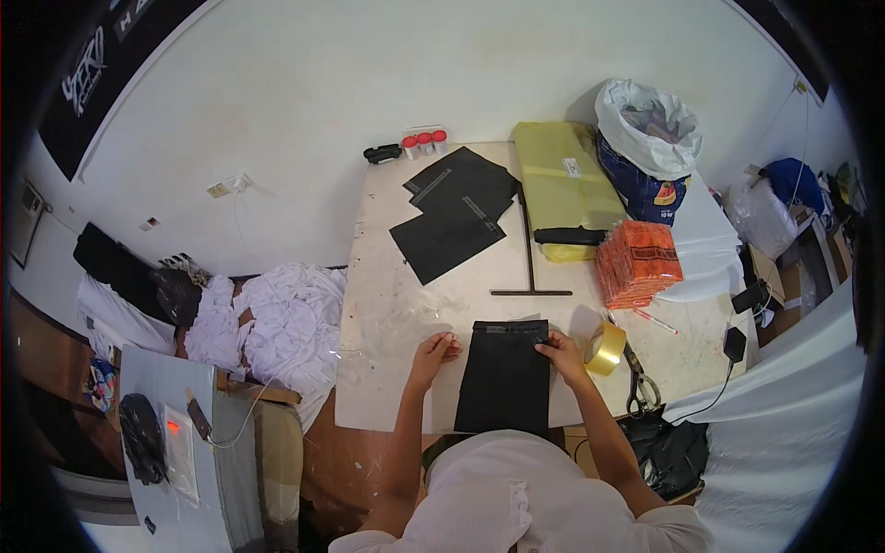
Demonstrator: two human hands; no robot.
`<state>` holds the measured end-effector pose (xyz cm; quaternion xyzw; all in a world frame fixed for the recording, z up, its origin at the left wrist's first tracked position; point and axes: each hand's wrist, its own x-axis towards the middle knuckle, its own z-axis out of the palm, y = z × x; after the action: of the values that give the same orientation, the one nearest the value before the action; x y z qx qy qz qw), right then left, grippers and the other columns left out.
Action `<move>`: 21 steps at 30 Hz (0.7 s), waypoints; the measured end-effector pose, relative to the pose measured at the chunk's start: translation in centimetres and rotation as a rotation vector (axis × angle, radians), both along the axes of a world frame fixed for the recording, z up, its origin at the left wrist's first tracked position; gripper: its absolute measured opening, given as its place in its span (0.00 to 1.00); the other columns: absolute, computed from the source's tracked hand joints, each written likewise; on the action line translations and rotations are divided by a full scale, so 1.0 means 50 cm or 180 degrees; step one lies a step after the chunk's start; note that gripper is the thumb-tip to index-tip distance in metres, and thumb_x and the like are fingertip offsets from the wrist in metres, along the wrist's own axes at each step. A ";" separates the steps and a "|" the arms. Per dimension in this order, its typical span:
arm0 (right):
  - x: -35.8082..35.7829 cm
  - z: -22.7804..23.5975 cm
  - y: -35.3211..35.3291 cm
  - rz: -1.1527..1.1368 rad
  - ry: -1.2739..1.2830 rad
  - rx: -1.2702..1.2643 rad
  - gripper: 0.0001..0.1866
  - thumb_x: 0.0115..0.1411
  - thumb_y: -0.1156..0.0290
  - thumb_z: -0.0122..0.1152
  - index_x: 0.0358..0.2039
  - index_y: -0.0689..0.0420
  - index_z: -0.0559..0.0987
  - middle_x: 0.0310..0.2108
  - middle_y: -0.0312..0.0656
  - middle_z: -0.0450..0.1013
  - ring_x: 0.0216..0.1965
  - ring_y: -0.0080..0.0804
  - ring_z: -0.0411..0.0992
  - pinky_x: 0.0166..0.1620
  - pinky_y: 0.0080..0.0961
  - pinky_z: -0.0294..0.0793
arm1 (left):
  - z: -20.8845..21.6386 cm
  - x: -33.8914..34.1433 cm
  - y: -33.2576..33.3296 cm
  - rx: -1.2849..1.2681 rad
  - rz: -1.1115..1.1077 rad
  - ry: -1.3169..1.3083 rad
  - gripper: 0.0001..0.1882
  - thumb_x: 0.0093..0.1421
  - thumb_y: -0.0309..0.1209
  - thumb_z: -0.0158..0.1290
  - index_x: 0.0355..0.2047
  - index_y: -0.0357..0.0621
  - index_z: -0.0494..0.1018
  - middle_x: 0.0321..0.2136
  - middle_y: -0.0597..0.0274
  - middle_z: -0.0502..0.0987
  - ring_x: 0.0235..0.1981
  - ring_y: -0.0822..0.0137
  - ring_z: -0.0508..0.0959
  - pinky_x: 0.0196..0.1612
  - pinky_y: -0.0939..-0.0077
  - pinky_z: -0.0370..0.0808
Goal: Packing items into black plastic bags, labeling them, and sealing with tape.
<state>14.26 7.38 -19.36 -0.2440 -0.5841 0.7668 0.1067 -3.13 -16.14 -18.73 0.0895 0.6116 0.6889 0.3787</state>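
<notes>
A black plastic mailing bag (502, 382) lies at the table's front edge before me, a shiny strip across its far end. My right hand (562, 358) pinches the bag's right edge near that end, thumb on top. To the left of the bag, slightly apart from it, my left hand (436, 357) has its fingertips pressed together; whatever is between them, if anything, is too small to make out. Thin clear plastic scraps (406, 323) lie beyond the left hand. Farther back, several similar black bags (452, 241) are spread out, overlapping.
Right of my right hand are a tape roll (605, 349), scissors (641, 382) and a red-and-white pen (655, 321). An orange packet stack (636, 263), yellow plastic package (567, 184), dark T-shaped bar (531, 291) and large sack (645, 147) stand behind. White cloth (290, 309) is heaped left.
</notes>
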 end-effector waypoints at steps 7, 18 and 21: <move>0.001 -0.014 0.006 0.0031 -0.0030 0.0096 0.07 0.52 0.81 0.55 0.32 0.58 0.73 0.30 0.31 0.72 0.32 0.17 0.68 0.40 0.14 0.66 | 0.003 -0.001 -0.005 0.0119 -0.0013 -0.0070 0.12 0.63 0.36 0.43 0.35 0.41 0.72 0.28 0.66 0.75 0.32 0.73 0.76 0.39 0.79 0.73; 0.001 -0.004 0.004 0.0036 -0.0009 -0.0008 0.07 0.53 0.81 0.55 0.33 0.58 0.73 0.30 0.32 0.73 0.33 0.17 0.69 0.40 0.14 0.66 | 0.009 0.000 -0.006 0.0106 -0.0025 -0.0140 0.12 0.62 0.32 0.42 0.38 0.39 0.72 0.31 0.63 0.76 0.32 0.72 0.76 0.39 0.79 0.73; 0.001 -0.006 0.004 0.0037 -0.0032 0.0005 0.07 0.53 0.81 0.55 0.33 0.58 0.73 0.31 0.32 0.73 0.33 0.18 0.69 0.41 0.14 0.66 | 0.009 0.001 -0.004 0.0090 0.0003 -0.0135 0.12 0.62 0.32 0.43 0.38 0.39 0.72 0.31 0.63 0.76 0.32 0.73 0.76 0.39 0.80 0.74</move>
<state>14.32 7.59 -19.65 -0.2444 -0.5866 0.7657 0.0995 -3.09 -16.34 -18.30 0.0799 0.5936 0.6994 0.3899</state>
